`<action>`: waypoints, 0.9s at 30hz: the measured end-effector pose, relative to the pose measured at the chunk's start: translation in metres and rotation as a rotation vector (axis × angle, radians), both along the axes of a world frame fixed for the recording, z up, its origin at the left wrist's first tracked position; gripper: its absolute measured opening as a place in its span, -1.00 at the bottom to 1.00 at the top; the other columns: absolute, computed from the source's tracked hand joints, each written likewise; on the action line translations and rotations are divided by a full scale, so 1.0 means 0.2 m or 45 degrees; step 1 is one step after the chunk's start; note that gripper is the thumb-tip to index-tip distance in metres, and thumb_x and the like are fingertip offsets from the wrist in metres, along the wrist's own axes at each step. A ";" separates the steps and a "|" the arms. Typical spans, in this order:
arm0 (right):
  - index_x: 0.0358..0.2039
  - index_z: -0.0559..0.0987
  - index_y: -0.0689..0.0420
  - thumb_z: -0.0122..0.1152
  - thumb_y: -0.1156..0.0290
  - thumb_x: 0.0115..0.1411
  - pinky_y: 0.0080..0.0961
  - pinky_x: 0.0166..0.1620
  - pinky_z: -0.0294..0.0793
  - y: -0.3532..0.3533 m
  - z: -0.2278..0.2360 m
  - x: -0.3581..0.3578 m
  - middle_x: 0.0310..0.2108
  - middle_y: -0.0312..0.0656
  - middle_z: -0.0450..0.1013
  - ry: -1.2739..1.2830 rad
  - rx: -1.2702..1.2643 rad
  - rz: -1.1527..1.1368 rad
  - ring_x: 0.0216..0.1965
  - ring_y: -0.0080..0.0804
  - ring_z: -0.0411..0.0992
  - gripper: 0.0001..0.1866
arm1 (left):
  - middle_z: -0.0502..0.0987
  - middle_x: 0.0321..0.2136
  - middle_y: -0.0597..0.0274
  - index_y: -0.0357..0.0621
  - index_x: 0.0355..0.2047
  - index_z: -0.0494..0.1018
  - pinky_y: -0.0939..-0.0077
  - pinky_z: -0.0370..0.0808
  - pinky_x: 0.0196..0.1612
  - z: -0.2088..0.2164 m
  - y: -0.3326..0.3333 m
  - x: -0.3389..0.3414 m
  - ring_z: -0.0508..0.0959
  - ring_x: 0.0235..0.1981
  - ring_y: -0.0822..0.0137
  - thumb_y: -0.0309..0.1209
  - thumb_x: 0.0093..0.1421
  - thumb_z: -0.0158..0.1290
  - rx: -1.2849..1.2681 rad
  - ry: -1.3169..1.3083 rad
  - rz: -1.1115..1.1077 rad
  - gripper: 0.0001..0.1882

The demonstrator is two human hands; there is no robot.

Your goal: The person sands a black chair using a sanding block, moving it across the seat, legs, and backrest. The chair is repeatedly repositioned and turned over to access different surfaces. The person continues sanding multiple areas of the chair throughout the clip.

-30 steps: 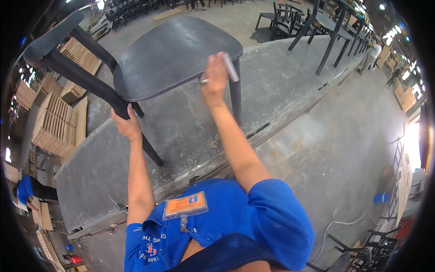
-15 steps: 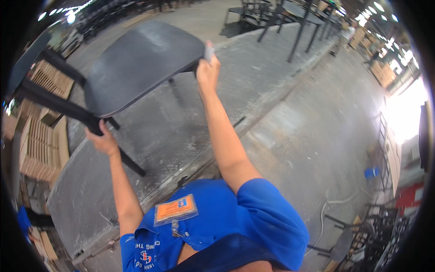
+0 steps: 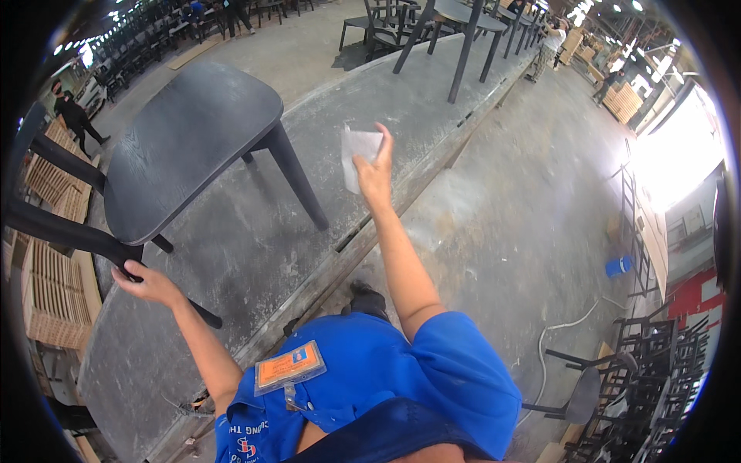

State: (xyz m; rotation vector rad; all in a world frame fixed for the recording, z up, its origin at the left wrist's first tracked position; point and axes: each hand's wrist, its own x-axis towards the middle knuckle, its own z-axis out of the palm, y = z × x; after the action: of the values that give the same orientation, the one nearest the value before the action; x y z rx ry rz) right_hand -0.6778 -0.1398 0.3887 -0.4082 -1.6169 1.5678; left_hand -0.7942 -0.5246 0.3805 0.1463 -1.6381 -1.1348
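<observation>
A black wooden chair (image 3: pixel 202 139) stands on a long grey platform, its backrest to the left and partly cut off by the dark rim. My left hand (image 3: pixel 151 284) is closed round the chair's rear leg, just below the seat. Off to the right of the chair's front leg, my right hand (image 3: pixel 373 171) is apart from the chair. Between its thumb and fingers it holds a thin whitish rectangular sheet (image 3: pixel 359 154), which looks like sandpaper or a pad.
The grey platform (image 3: pixel 255 266) runs from lower left to upper right, with more dark chairs (image 3: pixel 457 19) farther along it. Stacked wooden slats (image 3: pixel 58 297) sit at left. Jumbled black chair frames (image 3: pixel 648 386) lie at lower right near a pale hose (image 3: pixel 544 355). Other people are at a distance.
My right hand has left the chair's front corner and moved right and down, showing the sheet. The chair's front leg is now in sight. My left hand stays on the rear leg.
</observation>
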 end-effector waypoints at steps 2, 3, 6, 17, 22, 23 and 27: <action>0.30 0.02 0.07 0.00 0.71 0.00 -0.37 0.17 0.25 0.07 -0.10 0.00 0.12 0.05 0.28 -0.235 -0.029 -0.052 0.19 -0.16 0.23 -0.18 | 0.16 0.17 -0.28 -0.47 0.17 0.13 0.22 0.14 0.23 0.09 0.13 0.07 0.20 0.22 -0.01 -0.12 0.34 -0.21 0.209 0.119 -0.193 -0.38; 0.29 0.05 0.09 0.00 0.72 0.01 -0.36 0.16 0.26 0.08 -0.16 -0.03 0.13 0.03 0.28 -0.153 0.074 -0.097 0.17 -0.17 0.25 -0.21 | 0.12 0.19 -0.30 -0.47 0.17 0.13 0.23 0.11 0.25 0.14 0.20 0.07 0.15 0.25 -0.01 -0.13 0.34 -0.20 0.188 0.072 -0.145 -0.38; 0.24 0.16 0.15 0.03 0.73 0.04 -0.37 0.15 0.26 0.15 -0.34 -0.15 0.15 -0.04 0.27 0.009 0.310 -0.108 0.15 -0.22 0.26 -0.30 | 0.03 0.24 -0.32 -0.47 0.18 0.11 0.24 0.00 0.30 0.24 0.36 0.03 0.01 0.31 0.00 -0.15 0.33 -0.18 0.102 0.018 -0.008 -0.38; -0.13 0.55 0.25 0.05 0.59 0.14 -0.39 0.03 0.32 0.69 -0.53 -0.33 -0.15 -0.07 0.45 -0.323 0.365 0.038 -0.06 -0.21 0.41 -0.73 | 0.28 0.15 -0.11 -0.48 0.12 0.23 0.34 0.16 0.23 0.30 0.41 0.07 0.27 0.20 0.12 -0.22 0.35 -0.22 0.086 -0.158 0.065 -0.47; -0.02 0.49 0.21 0.00 0.41 0.25 -0.36 0.05 0.30 0.43 -0.39 -0.58 -0.05 -0.03 0.36 -0.154 0.496 0.319 0.00 -0.17 0.35 -0.68 | 0.02 0.25 -0.23 -0.50 0.23 -0.02 0.31 -0.01 0.31 0.11 0.74 0.12 0.04 0.30 0.06 -0.26 0.37 -0.30 -0.074 -0.082 0.351 -0.42; 0.00 0.48 0.20 -0.02 0.36 0.27 -0.35 0.06 0.29 0.36 -0.37 -0.62 -0.03 -0.02 0.34 -0.137 0.507 0.413 0.02 -0.15 0.33 -0.67 | -0.03 0.27 -0.25 -0.51 0.24 -0.07 0.30 -0.05 0.32 0.08 0.79 0.12 -0.01 0.32 0.04 -0.28 0.37 -0.32 -0.199 -0.070 0.371 -0.42; 0.04 0.41 0.30 -0.17 0.20 0.34 -0.31 0.12 0.21 0.10 -0.34 -0.69 0.03 0.02 0.31 -0.019 0.435 0.697 0.08 -0.11 0.28 -0.55 | -0.17 0.29 -0.29 -0.52 0.26 -0.18 0.14 -0.16 0.34 0.00 0.84 0.14 -0.17 0.34 -0.06 -0.34 0.35 -0.32 -0.390 -0.080 0.312 -0.40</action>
State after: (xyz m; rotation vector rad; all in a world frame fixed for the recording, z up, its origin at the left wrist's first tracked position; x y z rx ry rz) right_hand -0.8159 -0.1192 0.3208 0.2291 -2.0764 1.6182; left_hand -0.7665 -0.3572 0.3805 0.1806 -1.7743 -0.6918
